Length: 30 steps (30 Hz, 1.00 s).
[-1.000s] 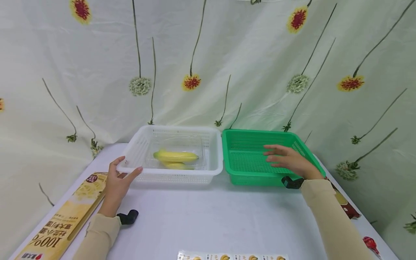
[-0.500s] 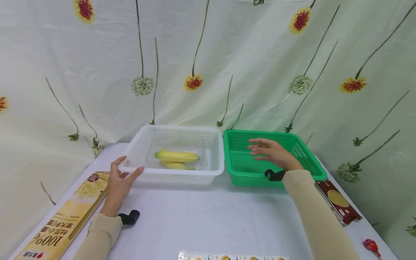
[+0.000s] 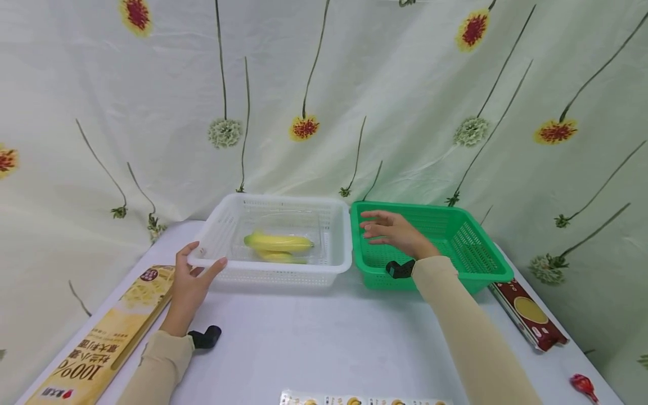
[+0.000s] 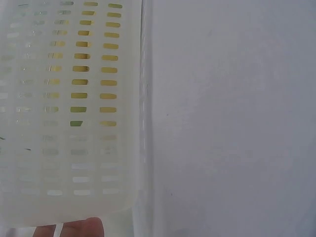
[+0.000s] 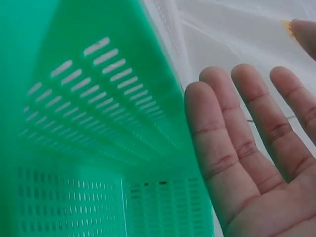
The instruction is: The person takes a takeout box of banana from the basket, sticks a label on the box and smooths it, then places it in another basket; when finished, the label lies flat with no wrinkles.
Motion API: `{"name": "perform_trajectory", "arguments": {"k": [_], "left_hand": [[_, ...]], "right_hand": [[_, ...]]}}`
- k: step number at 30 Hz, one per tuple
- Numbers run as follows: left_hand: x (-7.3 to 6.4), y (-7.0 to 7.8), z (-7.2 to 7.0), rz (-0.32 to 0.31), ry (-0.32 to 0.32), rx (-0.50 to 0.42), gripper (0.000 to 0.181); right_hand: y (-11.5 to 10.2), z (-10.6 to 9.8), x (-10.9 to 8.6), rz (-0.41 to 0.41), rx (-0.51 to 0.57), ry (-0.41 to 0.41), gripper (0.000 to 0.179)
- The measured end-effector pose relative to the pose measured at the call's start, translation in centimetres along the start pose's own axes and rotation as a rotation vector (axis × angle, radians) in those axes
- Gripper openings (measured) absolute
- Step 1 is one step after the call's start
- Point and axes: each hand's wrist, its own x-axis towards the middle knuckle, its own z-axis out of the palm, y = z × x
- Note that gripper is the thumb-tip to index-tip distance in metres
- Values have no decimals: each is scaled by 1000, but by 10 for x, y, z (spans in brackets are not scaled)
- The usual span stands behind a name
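Observation:
My left hand (image 3: pixel 191 286) grips the near left corner of the white basket (image 3: pixel 273 268), thumb on the front rim and fingers at the side; in the left wrist view its fingertips (image 4: pixel 91 227) show at the basket's edge. Inside that basket lie yellow bananas (image 3: pixel 278 243) in a clear plastic package (image 3: pixel 298 222). My right hand (image 3: pixel 395 232) hovers over the left part of the green basket (image 3: pixel 486 242), fingers apart and nothing in them. The right wrist view shows the palm and relaxed fingers (image 5: pixel 261 108) beside the green basket's wall.
A yellow pasta package (image 3: pixel 106 337) lies along the table's left edge. On the right are a dark red packet (image 3: pixel 529 315) and a red wrapped lollipop (image 3: pixel 583 386). A strip of banana stickers (image 3: pixel 364 400) lies at the front edge. A flowered cloth (image 3: pixel 405 84) hangs behind.
My right hand has moved left across the green basket, towards the white one. The left hand keeps its grip on the white basket's corner. The view has shifted slightly.

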Motion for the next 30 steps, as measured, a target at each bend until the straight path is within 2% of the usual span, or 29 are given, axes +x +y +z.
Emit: {"name": "perform_trajectory", "arguments": {"k": [10, 20, 24, 27, 30], "left_hand": [[-1, 0, 1, -6, 1, -3, 98], [1, 0, 0, -10, -9, -3, 98], [0, 1, -1, -14, -14, -7, 98], [-1, 1, -1, -14, -15, -6, 98], [-1, 0, 0, -15, -12, -7, 97]], "right_hand": [[-13, 25, 21, 57, 12, -24, 60], [-22, 48, 46, 202, 54, -74, 70], [-29, 62, 56, 262, 17, -85, 74], [-36, 70, 62, 306, -9, -81, 75], [-39, 74, 68, 332, 19, -61, 75]]}}
